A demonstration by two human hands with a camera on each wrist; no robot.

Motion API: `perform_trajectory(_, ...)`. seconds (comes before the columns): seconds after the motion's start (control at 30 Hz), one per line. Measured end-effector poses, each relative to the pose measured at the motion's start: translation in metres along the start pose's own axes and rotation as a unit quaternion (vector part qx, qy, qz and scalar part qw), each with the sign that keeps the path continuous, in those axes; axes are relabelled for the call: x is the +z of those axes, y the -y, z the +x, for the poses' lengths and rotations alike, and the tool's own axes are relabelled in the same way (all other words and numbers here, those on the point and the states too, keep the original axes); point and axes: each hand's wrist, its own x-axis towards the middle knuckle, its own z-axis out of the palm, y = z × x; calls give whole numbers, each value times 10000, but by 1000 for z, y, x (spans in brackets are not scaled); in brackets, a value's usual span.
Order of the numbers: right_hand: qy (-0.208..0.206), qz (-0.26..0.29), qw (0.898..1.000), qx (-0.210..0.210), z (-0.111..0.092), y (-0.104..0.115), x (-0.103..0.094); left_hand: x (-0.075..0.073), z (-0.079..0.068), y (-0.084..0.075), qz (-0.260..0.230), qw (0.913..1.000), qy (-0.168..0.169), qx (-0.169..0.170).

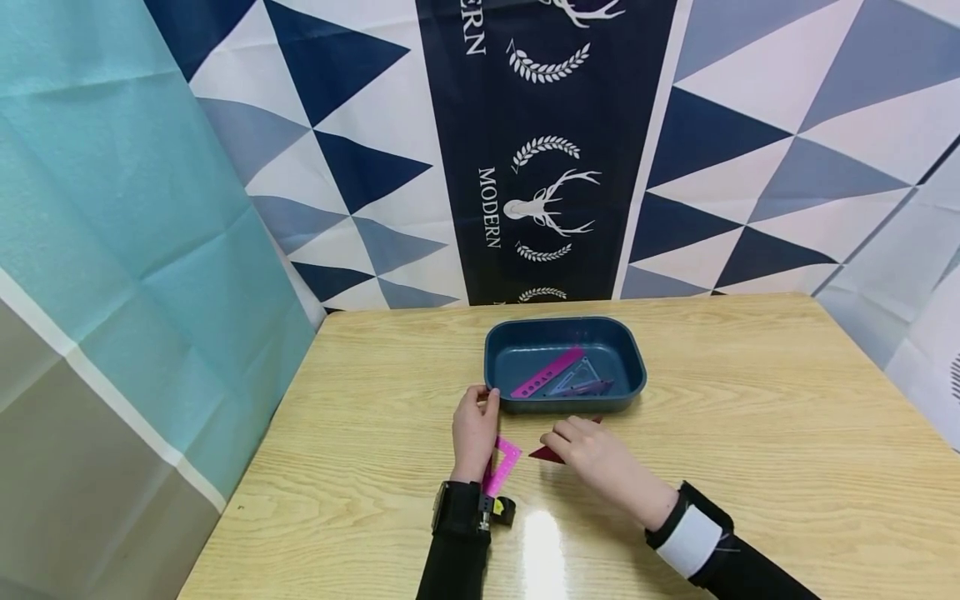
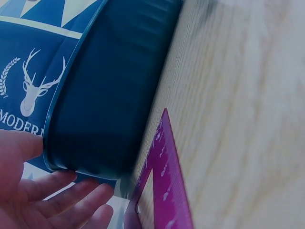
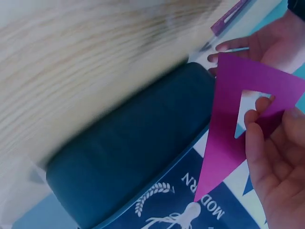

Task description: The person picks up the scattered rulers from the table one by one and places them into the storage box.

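A dark blue plastic bin (image 1: pixel 562 406) stands on the table in front of me. My left hand (image 1: pixel 474 433) holds its near left corner, with the thumb at the rim (image 2: pixel 48 124) and the fingers along the outer wall. My right hand (image 1: pixel 592 454) pinches a magenta set square (image 3: pixel 228 119) just in front of the bin; its triangular cutout shows in the right wrist view. Beside my left wrist lies another pink set square (image 1: pixel 507 468), partly hidden by the hand and seen close up as a magenta triangle (image 2: pixel 174 191) in the left wrist view.
Inside the bin lie a pink ruler (image 1: pixel 547 372) with holes, a clear set square (image 1: pixel 573 375) and a thin purple piece (image 1: pixel 588 388). The wooden table (image 1: pixel 750 417) reaches back to a patterned curtain (image 1: pixel 555 167), with a turquoise one (image 1: pixel 135 208) at the left.
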Motion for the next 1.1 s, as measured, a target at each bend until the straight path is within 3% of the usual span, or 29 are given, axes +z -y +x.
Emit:
perform_trajectory(0.3, -125, -125, 9989, 430, 3, -11, -4, -1, 0, 0, 4, 10000, 25, -34)
perform_trajectory(0.57, -1140, -608, 9901, 547, 8, -25, -4, -1, 0, 1, -13, 10000, 27, -27)
perform_trajectory(0.67, -1331, -665, 9864, 694, 9, -32, -5, -1, 1, 1, -36, 10000, 28, -36)
perform_trajectory(0.87, -1357, -808, 9819, 1044, 9, -46, -3, -1, 1, 1, -64, 10000, 34, -55)
perform_trajectory(1.1, -949, -974, 9845, 1108, 4, -52, 4, -1, 0, 1, -111, 9999, 25, -13)
